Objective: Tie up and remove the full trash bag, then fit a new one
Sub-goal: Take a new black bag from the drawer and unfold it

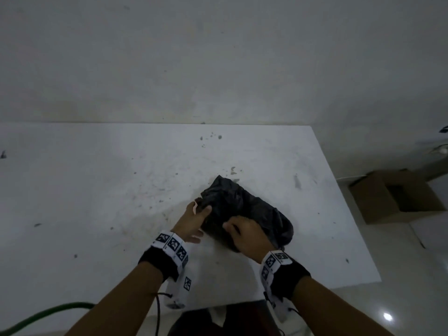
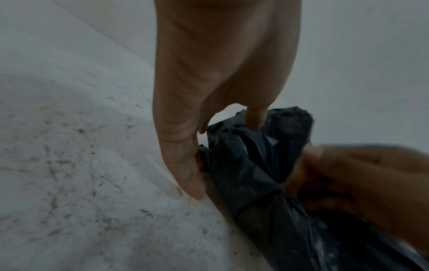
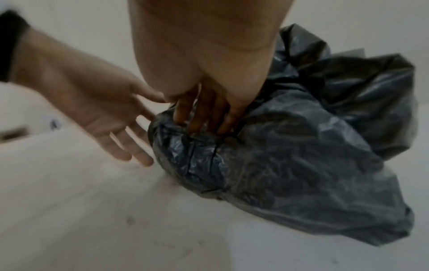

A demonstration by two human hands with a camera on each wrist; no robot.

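Observation:
A crumpled black trash bag (image 1: pixel 244 204) lies on the white table (image 1: pixel 97 190), right of its middle. My right hand (image 1: pixel 242 231) is on the bag's near end, and its fingers (image 3: pixel 204 119) curl into the gathered plastic (image 3: pixel 278 155). My left hand (image 1: pixel 201 221) is at the bag's left side with the palm turned toward it. In the right wrist view its fingers (image 3: pixel 130 146) are straight and spread beside the bag. In the left wrist view the thumb (image 2: pixel 183 165) and one fingertip (image 2: pixel 255 119) touch the black plastic (image 2: pixel 243 165). No bin is in view.
The stained table ends at a plain wall (image 1: pixel 218 57) behind. To the right, on the floor, stands an open cardboard box (image 1: pixel 397 197). A green hose (image 1: pixel 43 316) curves in at the bottom left, below the table's near edge.

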